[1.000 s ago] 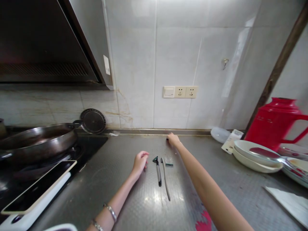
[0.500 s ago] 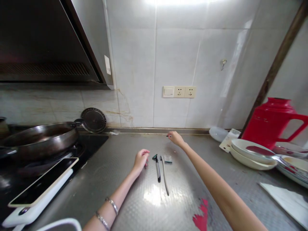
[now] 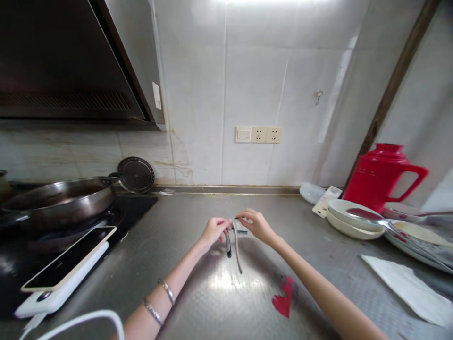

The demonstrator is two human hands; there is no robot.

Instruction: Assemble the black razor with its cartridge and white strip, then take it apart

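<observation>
My right hand (image 3: 257, 225) pinches a small dark piece (image 3: 236, 218) between its fingertips, just above the counter; its exact kind is too small to make out. Close by on the left, my left hand (image 3: 214, 231) has its fingers drawn together over the head end of a razor (image 3: 228, 246). Those fingers hide the razor's head, and what they grip is unclear. The razor's grey and black handle lies on the counter. Beside it rests a thin grey toothbrush-like stick (image 3: 237, 255). A small clear plastic case (image 3: 242, 228) lies between the hands.
The metal counter (image 3: 191, 293) carries a torn red patch (image 3: 284, 297). Leftward are a pan (image 3: 63, 198) on the stove and a phone (image 3: 71, 259) on a white power bank. To the right stand a red thermos jug (image 3: 375, 174), stacked bowls (image 3: 354, 229) and a white sheet (image 3: 403, 288).
My right hand has come back from near the wall toward the left hand, still pinching the small dark piece. My left hand has moved right, over the razor's head. The view has shifted slightly.
</observation>
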